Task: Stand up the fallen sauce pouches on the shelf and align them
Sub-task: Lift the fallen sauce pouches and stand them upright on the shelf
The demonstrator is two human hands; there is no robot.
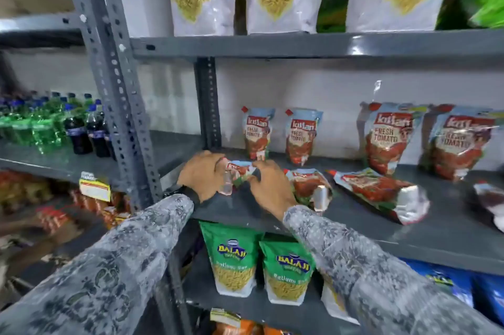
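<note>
Both hands (201,175) (268,184) grip fallen "Kissan" pouch (240,169)

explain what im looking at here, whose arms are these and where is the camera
There is no machine here. The camera sits on a person's head and looks forward and down, so the two patterned sleeves reaching in from below are that person's own arms.

The left hand and right hand are both closing around one small fallen tomato sauce pouch at the left end of a grey metal shelf. The grip looks loose, fingers on either side.

On that shelf, four pouches stand upright at the back: two small ones and two larger ones. Lying flat in front are another small pouch and a large pouch, with one more cut off at the right edge.
</note>
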